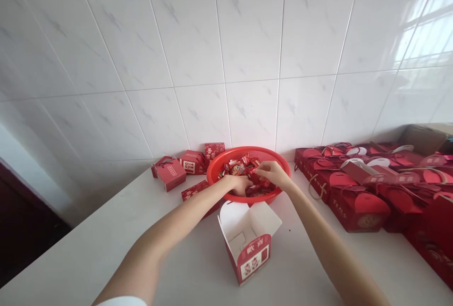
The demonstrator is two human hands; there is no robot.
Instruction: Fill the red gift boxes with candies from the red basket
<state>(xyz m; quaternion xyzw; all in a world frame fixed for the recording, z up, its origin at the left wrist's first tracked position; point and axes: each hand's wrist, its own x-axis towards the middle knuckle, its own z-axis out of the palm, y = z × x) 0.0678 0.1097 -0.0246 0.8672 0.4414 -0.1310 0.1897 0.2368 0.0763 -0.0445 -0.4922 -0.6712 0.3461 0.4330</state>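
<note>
Both my hands reach into a red plastic basket [249, 149] full of red-wrapped candies [238, 167]. My left hand [241, 185] dips among the wrappers at the near left, its fingertips hidden by them. On the other side, my right hand [272, 173] comes in over the rim with thumb and fingers pinched together at a red candy wrapper [253, 174]. Just in front of the basket stands a red and white gift box [249, 254], its flaps up and its white inside showing no contents.
Several small red boxes [171, 174] lie left of the basket on the white table [141, 211]. Many closed red gift boxes with cord handles [361, 207] crowd the right side. A cardboard box [424, 133] sits behind them. A tiled wall [247, 51] bounds the table's back.
</note>
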